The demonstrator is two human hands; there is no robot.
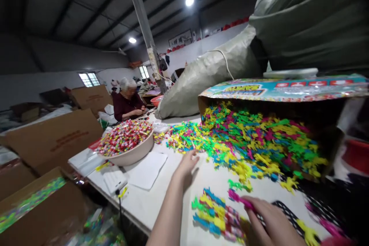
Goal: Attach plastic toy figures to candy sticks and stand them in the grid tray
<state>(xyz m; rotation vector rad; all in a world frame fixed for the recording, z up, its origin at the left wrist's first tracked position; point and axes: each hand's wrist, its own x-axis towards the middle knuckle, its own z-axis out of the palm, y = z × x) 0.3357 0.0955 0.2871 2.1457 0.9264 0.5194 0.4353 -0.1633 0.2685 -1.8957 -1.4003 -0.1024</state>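
The right hand's (269, 217) fingers close around a pink toy (240, 198) beside neatly rowed toys (211, 209), likely aligned for order, on the bench (204, 175). The left hand's (186, 166) fingers curl near a pile (184, 135); I cannot tell their hold. The box's (300, 87) lettering is unreadable.

Magenta fig. (240, 198), prob. animal-shaped, is held nr multicol. toy rows (218, 223).

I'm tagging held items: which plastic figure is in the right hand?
The magenta plastic figure, held by the right hand; the green, yellow and blue plastic figures beside it lie on the white tabletop.
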